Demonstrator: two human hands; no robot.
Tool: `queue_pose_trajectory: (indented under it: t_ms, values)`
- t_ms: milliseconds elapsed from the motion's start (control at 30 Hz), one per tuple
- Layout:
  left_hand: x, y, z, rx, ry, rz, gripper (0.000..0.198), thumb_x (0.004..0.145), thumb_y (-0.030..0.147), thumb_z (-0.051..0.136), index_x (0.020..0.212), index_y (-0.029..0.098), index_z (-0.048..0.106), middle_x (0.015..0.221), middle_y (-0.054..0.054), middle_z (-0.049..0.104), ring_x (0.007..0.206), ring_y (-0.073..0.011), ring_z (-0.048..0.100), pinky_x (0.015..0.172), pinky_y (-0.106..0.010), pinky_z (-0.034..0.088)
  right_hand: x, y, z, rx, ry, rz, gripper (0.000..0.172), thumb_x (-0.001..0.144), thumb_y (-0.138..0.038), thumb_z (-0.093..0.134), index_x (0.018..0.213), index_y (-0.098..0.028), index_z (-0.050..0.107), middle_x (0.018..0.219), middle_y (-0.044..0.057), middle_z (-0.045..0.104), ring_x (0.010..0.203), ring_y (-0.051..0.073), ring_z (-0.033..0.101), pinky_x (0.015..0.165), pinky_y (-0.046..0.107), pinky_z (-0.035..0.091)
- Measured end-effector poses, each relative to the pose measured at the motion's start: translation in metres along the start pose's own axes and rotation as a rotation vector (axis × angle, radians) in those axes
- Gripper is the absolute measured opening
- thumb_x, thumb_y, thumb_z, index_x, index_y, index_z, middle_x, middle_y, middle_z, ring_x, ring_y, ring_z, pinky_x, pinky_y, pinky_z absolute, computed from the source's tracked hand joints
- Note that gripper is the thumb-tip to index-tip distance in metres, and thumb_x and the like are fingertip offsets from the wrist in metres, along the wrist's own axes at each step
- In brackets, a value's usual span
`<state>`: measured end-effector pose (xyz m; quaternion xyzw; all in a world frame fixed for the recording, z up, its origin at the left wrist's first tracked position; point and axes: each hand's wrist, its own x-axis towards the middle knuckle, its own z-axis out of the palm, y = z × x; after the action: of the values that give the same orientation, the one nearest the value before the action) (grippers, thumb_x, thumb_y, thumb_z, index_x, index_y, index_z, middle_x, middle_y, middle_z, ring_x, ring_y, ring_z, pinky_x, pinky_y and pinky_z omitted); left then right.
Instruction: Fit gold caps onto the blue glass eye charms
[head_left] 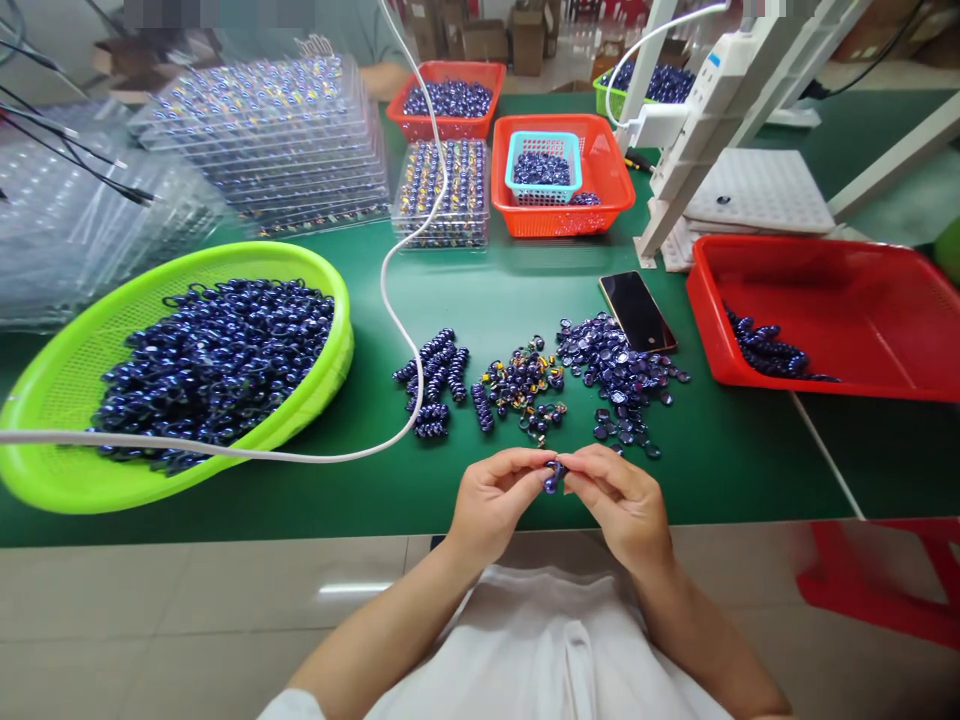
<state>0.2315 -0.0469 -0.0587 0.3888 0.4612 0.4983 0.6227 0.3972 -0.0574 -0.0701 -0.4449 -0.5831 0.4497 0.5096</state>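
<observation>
My left hand [495, 500] and my right hand [619, 500] meet just off the near edge of the green table [712, 450]. Both pinch one small dark blue glossy piece [553, 474] between their fingertips. Right beyond them lie three small heaps: stacked blue pieces [435, 375] on the left, blue pieces with yellow and metal bits [525, 385] in the middle, and loose flat blue pieces [615, 365] on the right.
A lime green basket [45, 400] full of blue pieces sits left, with a white cable [386, 300] across it. A phone [637, 310] lies near a red tray [862, 300]. Orange baskets [607, 175], stacked clear trays [277, 140] and a white frame [697, 130] stand behind.
</observation>
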Motion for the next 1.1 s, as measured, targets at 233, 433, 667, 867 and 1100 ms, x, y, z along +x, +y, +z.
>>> queue_pose_trajectory:
  t_ms: [233,433,667,867,1100]
  values:
    - [-0.0030,0.0013,-0.0021,0.276,0.013,0.263,0.016,0.083,0.019,0.071,0.096,0.021,0.081,0.089,-0.007,0.080,0.078,-0.0184,0.073,0.074,-0.028,0.060,0.0037,-0.0003,0.0016,-0.040,-0.008,0.036,0.017,0.090,-0.023,0.066,0.103,-0.028,0.076,0.087,0.002,0.070,0.074,0.014,0.067,0.068,0.027,0.057]
    - [-0.0043,0.0000,-0.0008,0.336,0.027,0.347,0.022,0.084,0.014,0.069,0.101,0.022,0.079,0.088,-0.005,0.080,0.076,-0.0166,0.073,0.073,-0.026,0.060,0.0026,-0.0012,0.0026,-0.025,0.006,0.102,0.015,0.090,-0.024,0.066,0.102,-0.027,0.076,0.085,0.001,0.069,0.068,0.013,0.066,0.063,0.025,0.056]
    - [-0.0030,-0.0019,-0.0011,0.372,0.014,0.389,0.022,0.084,0.012,0.068,0.101,0.022,0.079,0.089,-0.006,0.080,0.074,-0.0167,0.073,0.069,-0.025,0.059,0.0020,-0.0025,0.0028,-0.051,0.016,0.079,0.017,0.090,-0.022,0.066,0.102,-0.027,0.076,0.082,0.001,0.069,0.069,0.013,0.066,0.064,0.025,0.055]
    - [-0.0047,0.0017,-0.0022,0.399,-0.070,0.439,0.028,0.086,0.008,0.065,0.107,0.023,0.077,0.096,-0.006,0.079,0.081,-0.0170,0.073,0.075,-0.027,0.059,0.0025,-0.0030,0.0030,-0.031,0.033,0.110,0.015,0.090,-0.022,0.065,0.100,-0.027,0.076,0.083,0.000,0.070,0.069,0.012,0.067,0.064,0.023,0.056]
    - [-0.0046,-0.0005,-0.0047,0.426,-0.119,0.506,0.024,0.085,0.008,0.068,0.105,0.019,0.075,0.092,-0.008,0.078,0.082,-0.0186,0.072,0.076,-0.029,0.057,0.0005,-0.0009,0.0044,0.144,0.034,0.267,0.015,0.087,-0.028,0.070,0.101,-0.024,0.074,0.086,0.001,0.074,0.065,0.011,0.069,0.062,0.022,0.060]
